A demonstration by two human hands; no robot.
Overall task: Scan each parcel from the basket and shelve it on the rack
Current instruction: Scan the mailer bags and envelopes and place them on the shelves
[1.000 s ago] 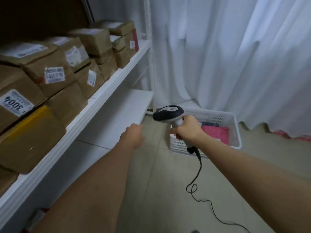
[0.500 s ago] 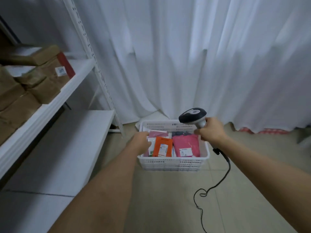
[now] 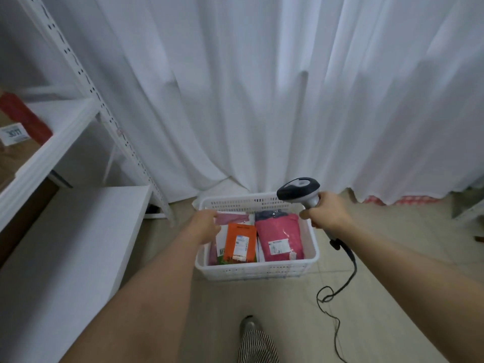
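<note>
A white slotted basket [image 3: 262,269] stands on the floor in front of a white curtain. In it lie an orange parcel [image 3: 241,242], a bright pink parcel [image 3: 279,237] with a label, a dark blue one [image 3: 267,214] and a pale pink parcel [image 3: 233,218] at the back left. My left hand [image 3: 204,227] is over the basket's left side, finger and thumb pinched on the left end of the pale pink parcel. My right hand [image 3: 327,213] holds a grey and black barcode scanner [image 3: 298,188] above the basket's back right corner.
The white rack is at the left, with a bare lower shelf [image 3: 78,244] and an upper shelf [image 3: 52,142] carrying brown parcels [image 3: 15,155] and a red one [image 3: 23,116]. The scanner cable [image 3: 340,286] trails over the floor. My shoe [image 3: 248,323] is below the basket.
My view has turned from the rack to the basket. Both hands have come down to the basket, the left one onto the pale pink parcel. The scanner stays in my right hand.
</note>
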